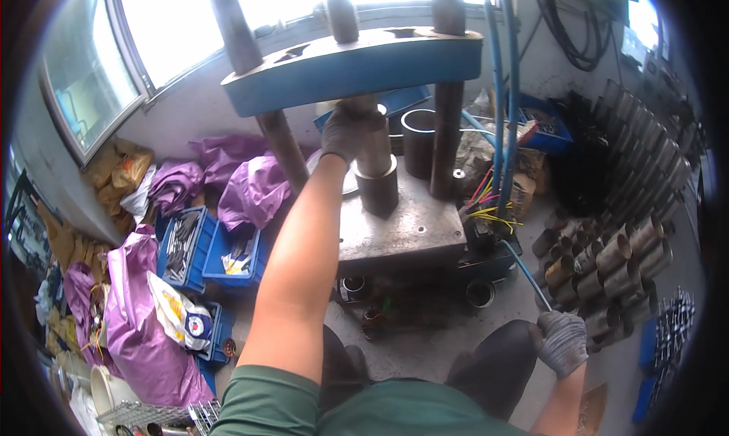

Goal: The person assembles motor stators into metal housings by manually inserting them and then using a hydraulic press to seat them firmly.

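1. beneath the blue crossbeam (357, 70) of the press, the bright metal cylinder (373, 153) stands on or in the mouth of a dark sleeve (377, 191), which rests on the steel base plate (425, 227). the two look roughly upright and in line.
2. the gloved left hand (348, 136) is against the upper left side of the cylinder, close under the crossbeam. its fingers are blurred and partly hidden, so i cannot tell how far they close round the metal.
3. the right hand (562, 343), gloved too, is wrapped round the near end of a blue lever (525, 274), off to the right and well apart from the stack.
4. the step in hand seems to be steadying the cylinder over the sleeve, with the lever at the ready.
5. to do it well, sight the cylinder against the press columns and square it up; a lean would likely make it bind or skid sideways.
6. the left fingers look near a pinch point, so they are best drawn clear before any load comes on.
7. work the lever smoothly, stopping if the stack tips.
8. mind the yellow wires (497, 218) near the lever's far end.
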### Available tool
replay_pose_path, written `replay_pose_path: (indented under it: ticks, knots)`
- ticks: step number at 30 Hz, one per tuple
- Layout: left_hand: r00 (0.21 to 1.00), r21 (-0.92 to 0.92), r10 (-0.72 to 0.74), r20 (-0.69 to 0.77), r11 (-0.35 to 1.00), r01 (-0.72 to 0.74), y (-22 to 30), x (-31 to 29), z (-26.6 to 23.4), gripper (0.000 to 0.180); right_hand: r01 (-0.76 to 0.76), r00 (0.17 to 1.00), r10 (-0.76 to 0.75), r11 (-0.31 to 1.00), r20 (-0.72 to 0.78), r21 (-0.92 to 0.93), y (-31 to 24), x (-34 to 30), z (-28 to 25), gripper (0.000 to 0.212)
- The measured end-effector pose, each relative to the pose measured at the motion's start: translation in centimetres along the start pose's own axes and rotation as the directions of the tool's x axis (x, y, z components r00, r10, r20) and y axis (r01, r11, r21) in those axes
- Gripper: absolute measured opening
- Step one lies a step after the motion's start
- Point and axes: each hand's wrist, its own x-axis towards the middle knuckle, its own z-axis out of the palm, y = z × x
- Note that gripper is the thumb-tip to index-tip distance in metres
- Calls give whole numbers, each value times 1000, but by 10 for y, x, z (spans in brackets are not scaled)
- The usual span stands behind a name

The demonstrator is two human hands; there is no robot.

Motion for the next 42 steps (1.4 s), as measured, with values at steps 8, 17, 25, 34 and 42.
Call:
replay_pose_path:
  ticks: [8,17,25,34,42]
  knots:
    - [988,-1,-125,-93,992,125,-44,11,24,71,-26,998,28,999,61,-36,0,2,-6,39]
    - [999,497,23,24,867,-32,-21,2,18,49,-38,993,40,999,112,-13,-9,6,-19,39]
    - [974,-401,-38,-222,914,-55,-101,5,62,46,34,999,-35,999,32,30,3,10,-19,34]
    - [979,-181,-2,-204,983,-35,-82,2,50,34,194,686,-208,976,-697,-100,4,149,-82,18]
    - [988,-121,-125,-94,986,113,-68,5,43,40,73,795,-71,997,-602,-22,-3,243,-125,23]
